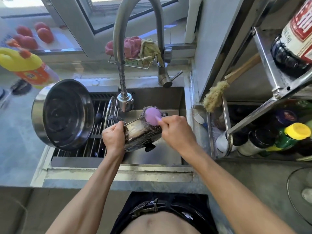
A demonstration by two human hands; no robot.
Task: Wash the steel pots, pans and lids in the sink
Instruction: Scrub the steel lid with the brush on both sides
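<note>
Left hand (113, 135) is gripping the rim of a soiled steel pot (141, 135), tilting it over the sink (168, 98). Right hand (175, 128) is pinching a purple-handled steel-wool scrubber (152, 115), pressing it against the pot's upper edge. Clean pan (63, 114) is leaning on the drying rack (94, 146) at left.

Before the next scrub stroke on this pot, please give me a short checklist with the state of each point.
1. Left hand grips the small steel pot by its rim: ok.
2. Right hand holds the purple-handled steel scourer: ok.
3. Scourer touches the pot: ok.
4. Pot is over the sink: ok.
5. Water runs from the faucet head: cannot tell.
6. Big pot sits stable on the rack: cannot tell.
</note>
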